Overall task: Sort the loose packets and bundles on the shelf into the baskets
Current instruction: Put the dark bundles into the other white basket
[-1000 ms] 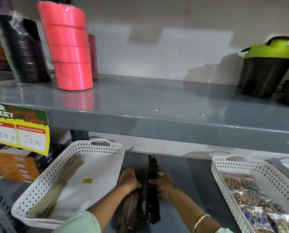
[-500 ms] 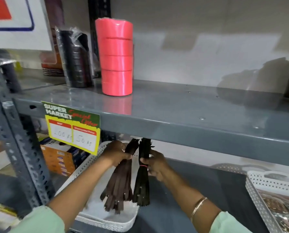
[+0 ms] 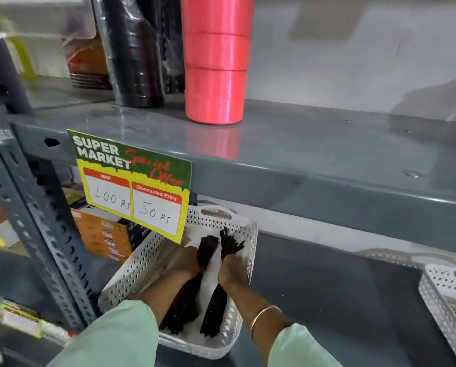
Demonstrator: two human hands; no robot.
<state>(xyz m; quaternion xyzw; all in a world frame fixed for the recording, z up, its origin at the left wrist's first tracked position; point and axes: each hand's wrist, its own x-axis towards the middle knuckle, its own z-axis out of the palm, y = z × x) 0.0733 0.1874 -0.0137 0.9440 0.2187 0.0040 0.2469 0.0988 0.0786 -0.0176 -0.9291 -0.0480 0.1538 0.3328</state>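
Observation:
A white perforated basket (image 3: 142, 263) stands on the lower grey shelf at the left. Both my hands are inside it. My left hand (image 3: 184, 263) is closed around a dark brown bundle (image 3: 182, 305) of thin strips. My right hand (image 3: 232, 271) grips a black bundle (image 3: 215, 311) beside it, near the basket's right wall. Both bundles lie lengthwise on the basket's white floor, their far tips sticking up past my fingers. A second white basket (image 3: 439, 292) with shiny packets sits at the right edge, mostly cut off.
The upper shelf (image 3: 327, 160) overhangs the baskets and carries a stack of pink rolls (image 3: 216, 62) and wrapped black rolls (image 3: 134, 54). A yellow-green price sign (image 3: 131, 184) hangs from its edge. Orange boxes (image 3: 102, 234) sit behind the steel upright (image 3: 36, 221).
Both hands have lowered the two bundles from hanging above the left basket's edge down into it. The view has shifted left and closer.

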